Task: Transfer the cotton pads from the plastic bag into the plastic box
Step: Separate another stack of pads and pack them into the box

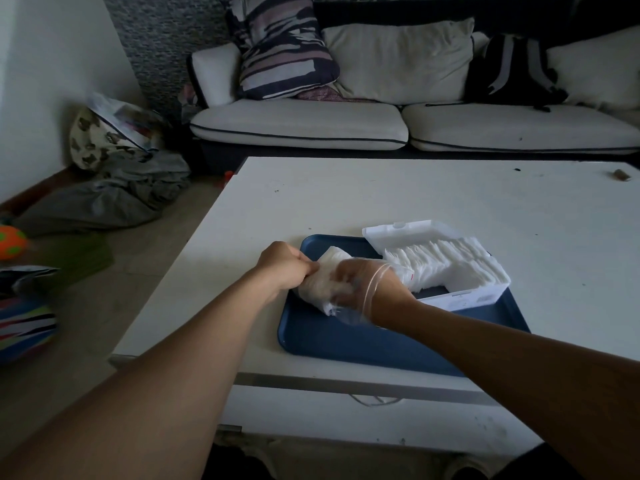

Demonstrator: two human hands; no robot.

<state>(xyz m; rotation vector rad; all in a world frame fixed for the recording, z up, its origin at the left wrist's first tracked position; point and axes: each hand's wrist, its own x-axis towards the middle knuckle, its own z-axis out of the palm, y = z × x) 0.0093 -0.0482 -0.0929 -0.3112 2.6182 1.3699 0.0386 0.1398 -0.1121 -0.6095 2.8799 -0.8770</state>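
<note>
A clear plastic bag (317, 289) with white cotton pads (330, 259) inside lies on a blue tray (346, 341). My left hand (285, 265) is closed on the bag's left end. My right hand (363, 282) is pushed inside the bag, the clear plastic wrapped over it to the wrist, fingers curled among the pads. To the right, on the tray, stands the white plastic box (464, 297) with its lid (398, 235) open and a row of cotton pads (446, 263) standing in it.
The tray rests on a white table (415, 199) near its front edge. A small brown object (621, 174) lies at the far right. Behind the table is a sofa (301, 124) with cushions and a black backpack (516, 71). Clothes and bags lie on the floor at left.
</note>
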